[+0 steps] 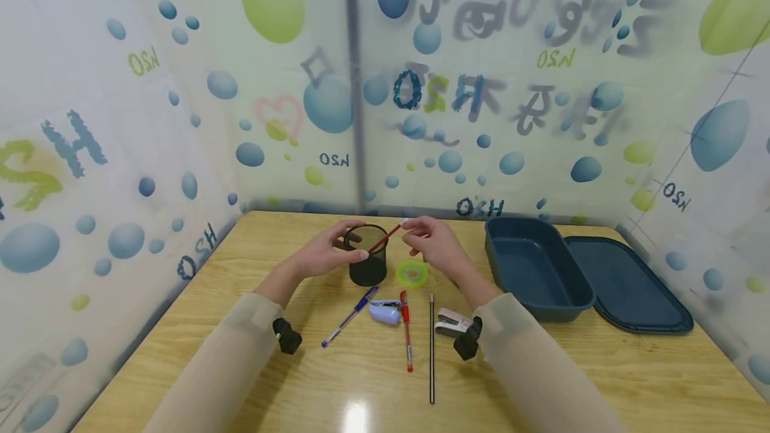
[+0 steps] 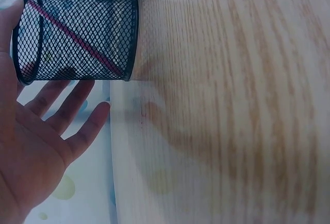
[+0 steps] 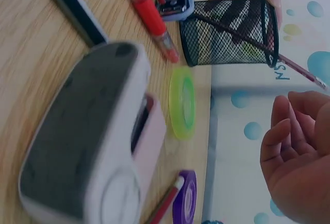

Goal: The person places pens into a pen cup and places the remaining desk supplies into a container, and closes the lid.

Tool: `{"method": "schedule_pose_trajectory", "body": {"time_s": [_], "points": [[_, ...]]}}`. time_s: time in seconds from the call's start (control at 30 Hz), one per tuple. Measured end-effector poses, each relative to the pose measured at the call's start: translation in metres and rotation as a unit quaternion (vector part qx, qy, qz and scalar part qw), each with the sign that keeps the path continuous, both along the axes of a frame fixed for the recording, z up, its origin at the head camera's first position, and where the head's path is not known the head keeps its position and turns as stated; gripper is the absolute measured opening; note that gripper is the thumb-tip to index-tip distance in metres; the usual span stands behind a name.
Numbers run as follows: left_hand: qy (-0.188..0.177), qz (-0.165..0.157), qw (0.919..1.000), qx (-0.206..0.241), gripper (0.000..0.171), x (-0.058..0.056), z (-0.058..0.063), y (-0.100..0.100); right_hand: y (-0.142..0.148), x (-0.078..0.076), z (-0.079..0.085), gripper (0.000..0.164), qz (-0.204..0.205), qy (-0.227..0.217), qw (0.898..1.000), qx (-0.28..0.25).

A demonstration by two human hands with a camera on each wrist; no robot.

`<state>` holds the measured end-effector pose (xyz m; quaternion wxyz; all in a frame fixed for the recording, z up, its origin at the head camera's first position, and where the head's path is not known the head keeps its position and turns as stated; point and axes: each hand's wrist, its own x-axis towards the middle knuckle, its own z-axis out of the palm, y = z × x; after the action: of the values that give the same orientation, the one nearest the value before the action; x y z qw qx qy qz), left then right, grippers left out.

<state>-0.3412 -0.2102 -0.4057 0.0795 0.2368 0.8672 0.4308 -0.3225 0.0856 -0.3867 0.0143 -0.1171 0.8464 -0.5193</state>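
Observation:
A black mesh pen holder stands upright near the back of the table. My left hand holds it near the rim, the thumb on the near side and fingers round the far side; in the left wrist view the lower fingers spread free. A red pencil leans inside the holder, its upper end sticking out to the right. Close to that end is my right hand, fingers loosely bent and nothing between them; the right wrist view shows a gap between fingertips and pencil. A yellow-green tape roll lies beside the holder.
Nearer me lie a blue pen, a lilac stapler, a red pen, a dark striped pencil and a pink-white stapler. A purple tape roll and another pencil show by the right wrist. A blue bin and lid stand right.

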Motion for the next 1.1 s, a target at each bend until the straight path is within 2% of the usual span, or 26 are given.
{"method": "schedule_pose_trajectory", "body": {"time_s": [0.13,0.33,0.53,0.63,0.8,0.93,1.1], "points": [[0.003,-0.002,1.0,-0.003,0.076,-0.001,-0.001,0.0,0.018,0.001,0.001,0.03,0.012,0.007,1.0,0.016],[0.002,0.0,1.0,-0.009,0.077,-0.001,0.0,-0.001,0.043,0.002,0.001,0.028,0.043,-0.019,0.998,0.036],[0.003,0.001,0.9998,-0.018,0.078,-0.002,0.0,0.0,0.062,0.003,-0.002,0.025,0.092,-0.025,0.992,0.086],[0.002,0.003,0.9998,-0.021,0.078,-0.002,-0.001,0.001,0.067,0.002,-0.004,0.022,0.138,-0.031,0.982,0.122],[-0.002,0.009,0.9998,-0.019,0.077,-0.002,-0.001,0.001,0.068,-0.001,-0.009,0.013,0.222,-0.061,0.954,0.192],[0.0,0.005,0.9998,-0.017,0.078,-0.001,0.0,0.001,0.065,-0.003,-0.014,0.018,0.246,-0.076,0.938,0.23],[0.0,0.002,0.9999,-0.016,0.08,-0.002,0.0,0.001,0.062,-0.004,-0.018,0.019,0.261,-0.09,0.93,0.241]]}}
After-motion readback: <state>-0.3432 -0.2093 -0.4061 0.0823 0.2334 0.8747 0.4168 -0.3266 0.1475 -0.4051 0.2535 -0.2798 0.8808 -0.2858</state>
